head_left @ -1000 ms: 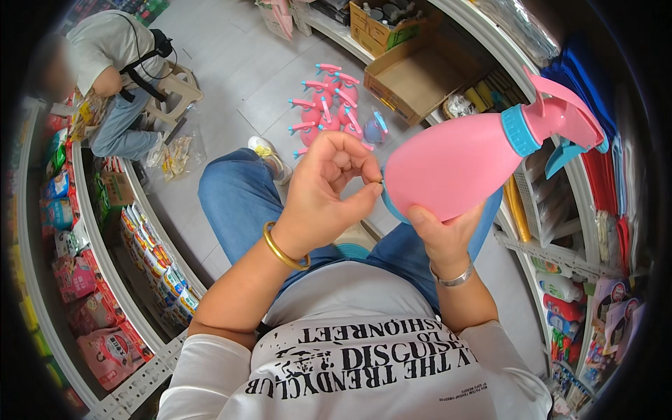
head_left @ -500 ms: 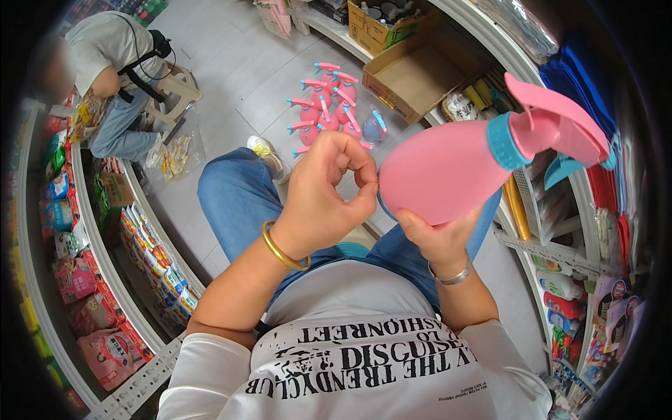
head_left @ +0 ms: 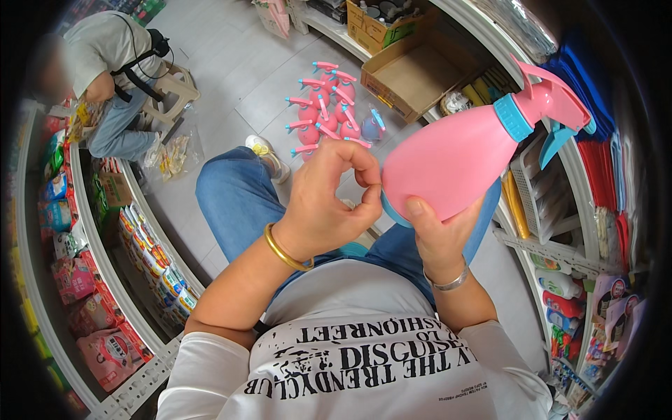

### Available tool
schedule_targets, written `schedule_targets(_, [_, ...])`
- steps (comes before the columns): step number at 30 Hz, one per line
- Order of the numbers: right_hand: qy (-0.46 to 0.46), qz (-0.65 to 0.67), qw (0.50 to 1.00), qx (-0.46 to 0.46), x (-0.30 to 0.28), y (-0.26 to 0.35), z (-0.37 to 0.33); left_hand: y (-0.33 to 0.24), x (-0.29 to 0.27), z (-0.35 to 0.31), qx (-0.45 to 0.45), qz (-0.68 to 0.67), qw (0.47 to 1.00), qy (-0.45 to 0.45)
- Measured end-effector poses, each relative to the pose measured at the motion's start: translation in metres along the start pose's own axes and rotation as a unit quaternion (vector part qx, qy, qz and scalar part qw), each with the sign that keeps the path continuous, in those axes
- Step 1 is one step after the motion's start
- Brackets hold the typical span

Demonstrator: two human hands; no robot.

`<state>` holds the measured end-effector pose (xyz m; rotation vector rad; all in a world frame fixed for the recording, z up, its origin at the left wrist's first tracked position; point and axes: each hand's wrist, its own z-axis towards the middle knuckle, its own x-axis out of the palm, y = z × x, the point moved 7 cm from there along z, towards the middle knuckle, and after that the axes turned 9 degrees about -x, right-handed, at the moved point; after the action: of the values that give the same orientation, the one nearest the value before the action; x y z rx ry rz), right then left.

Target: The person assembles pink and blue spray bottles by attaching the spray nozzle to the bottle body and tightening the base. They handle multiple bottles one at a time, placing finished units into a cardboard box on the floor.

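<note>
1. While I sit in the aisle, my right hand (head_left: 437, 241) cups the base of a pink bottle (head_left: 455, 168), tilted, nozzle up and to the right.
2. On the floor ahead stands a cluster of bottles (head_left: 329, 115) beside an open box (head_left: 413, 73); those look finished with, this one still in hand.
3. My left hand (head_left: 325, 203) pinches thumb to forefinger at the bottle's base; what it pinches I cannot tell.

a shop: stocked goods shelves (head_left: 105, 231)

Head view, steeply down, close.
</note>
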<state>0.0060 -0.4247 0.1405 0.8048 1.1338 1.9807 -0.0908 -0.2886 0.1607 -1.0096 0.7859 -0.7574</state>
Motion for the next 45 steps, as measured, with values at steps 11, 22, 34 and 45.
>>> schedule_targets(11, [-0.085,0.122,0.983,0.108,-0.013,-0.018,0.014,0.001,-0.018,0.003,0.005,-0.009,0.997,-0.074])
schedule_targets(22, [-0.013,0.178,0.970,0.168,0.003,-0.011,0.013,-0.034,-0.011,0.014,0.130,0.092,0.987,0.015])
schedule_targets(34, [0.011,0.181,0.962,0.205,0.011,-0.004,0.018,-0.043,-0.005,0.019,0.197,0.184,0.960,0.071])
schedule_targets(45, [0.005,0.091,0.992,0.086,0.007,0.006,0.016,-0.026,-0.007,0.015,0.050,0.019,0.999,0.014])
